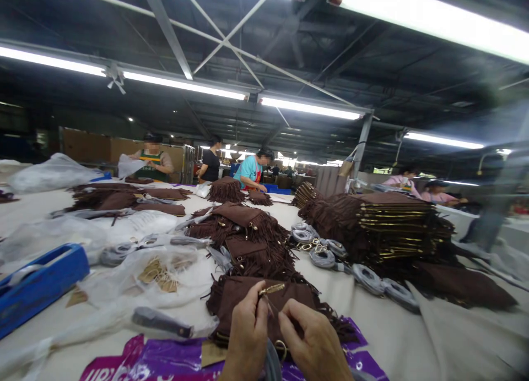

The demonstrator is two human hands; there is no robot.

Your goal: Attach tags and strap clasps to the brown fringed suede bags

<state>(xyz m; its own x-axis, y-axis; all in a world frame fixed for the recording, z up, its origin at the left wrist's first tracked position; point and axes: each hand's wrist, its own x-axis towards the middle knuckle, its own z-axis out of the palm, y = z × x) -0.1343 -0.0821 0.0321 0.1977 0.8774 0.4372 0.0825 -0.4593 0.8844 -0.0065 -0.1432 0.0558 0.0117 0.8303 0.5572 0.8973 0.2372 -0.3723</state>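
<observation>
In the head view, our left hand pinches a gold clasp in front of the nearest brown fringed bag; our right hand curls just beside it, thumb and forefinger drawn close, on what we cannot tell. Rightward, pale tabletop shows between us and grey coils; leftward, a grey handle lies near the bag's edge.
</observation>
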